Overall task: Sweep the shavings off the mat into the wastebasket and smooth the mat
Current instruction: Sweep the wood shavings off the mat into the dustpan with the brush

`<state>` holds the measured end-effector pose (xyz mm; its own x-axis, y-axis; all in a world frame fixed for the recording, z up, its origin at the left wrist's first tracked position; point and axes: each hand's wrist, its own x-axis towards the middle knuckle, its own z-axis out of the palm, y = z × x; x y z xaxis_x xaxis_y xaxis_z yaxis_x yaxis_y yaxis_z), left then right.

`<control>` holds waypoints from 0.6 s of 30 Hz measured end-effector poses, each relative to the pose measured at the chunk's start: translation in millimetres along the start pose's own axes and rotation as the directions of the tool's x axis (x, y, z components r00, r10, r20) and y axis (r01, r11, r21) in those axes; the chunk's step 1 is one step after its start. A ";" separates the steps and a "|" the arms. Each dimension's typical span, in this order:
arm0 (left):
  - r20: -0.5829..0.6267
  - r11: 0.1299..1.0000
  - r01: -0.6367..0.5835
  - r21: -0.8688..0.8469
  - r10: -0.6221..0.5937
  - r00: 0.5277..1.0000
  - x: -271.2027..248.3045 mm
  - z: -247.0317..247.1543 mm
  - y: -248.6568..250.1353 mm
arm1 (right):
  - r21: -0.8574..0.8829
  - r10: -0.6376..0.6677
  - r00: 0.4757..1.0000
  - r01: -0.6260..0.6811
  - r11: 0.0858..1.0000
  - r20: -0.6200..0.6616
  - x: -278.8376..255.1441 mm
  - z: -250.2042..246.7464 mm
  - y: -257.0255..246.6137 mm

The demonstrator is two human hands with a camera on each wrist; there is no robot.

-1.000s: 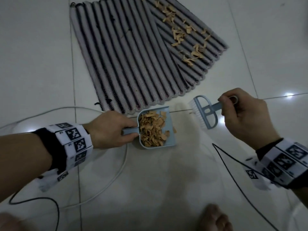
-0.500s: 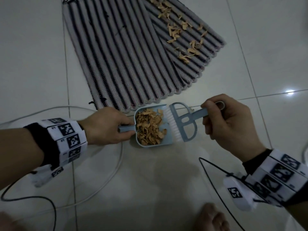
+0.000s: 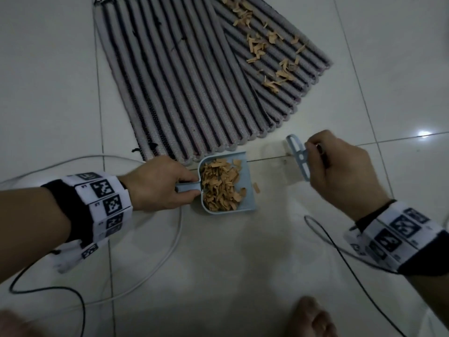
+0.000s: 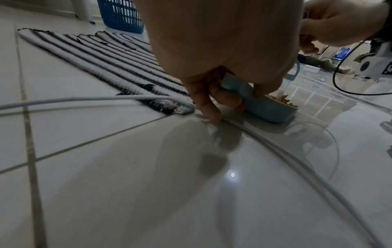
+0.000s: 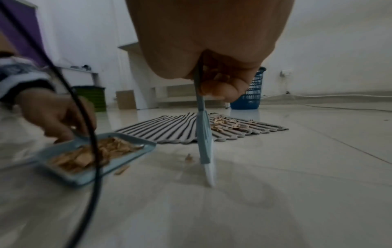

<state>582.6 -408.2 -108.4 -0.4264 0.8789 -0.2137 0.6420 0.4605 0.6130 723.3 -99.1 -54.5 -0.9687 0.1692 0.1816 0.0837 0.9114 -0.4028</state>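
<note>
A striped grey-and-black mat [image 3: 184, 76] lies on the tiled floor, its right part folded over and strewn with tan shavings [image 3: 267, 54]. My left hand [image 3: 158, 184] grips the handle of a pale blue dustpan [image 3: 246, 198] heaped with shavings, sitting on the floor at the mat's near edge. My right hand [image 3: 340, 166] holds a blue hand brush [image 3: 297, 156] upright, bristles on the floor right of the pan. A loose shaving [image 3: 255, 188] lies by the pan's mouth. The blue wastebasket [image 5: 252, 90] stands beyond the mat.
White and black cables [image 3: 155, 271] loop over the floor near both wrists. My bare foot [image 3: 313, 317] is at the bottom edge. A green bin [image 5: 93, 97] and a cardboard box [image 5: 126, 99] stand against the far wall.
The brush swept into the dustpan half a second ago and has since pulled back out to the right. The left hand and dustpan stayed nearly in place.
</note>
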 end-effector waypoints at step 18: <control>-0.039 0.999 -0.048 -0.026 0.047 0.998 -7.1 -7.6 -3.6 | 0.235 0.109 0.985 -0.075 0.969 -0.132 -3.3 -1.2 -32.8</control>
<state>578.5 -417.0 -103.4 -0.4205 0.8941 -0.1545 0.6450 0.4143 0.6421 724.0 -129.1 -40.8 -0.9145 0.3152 0.2536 0.0992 0.7824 -0.6149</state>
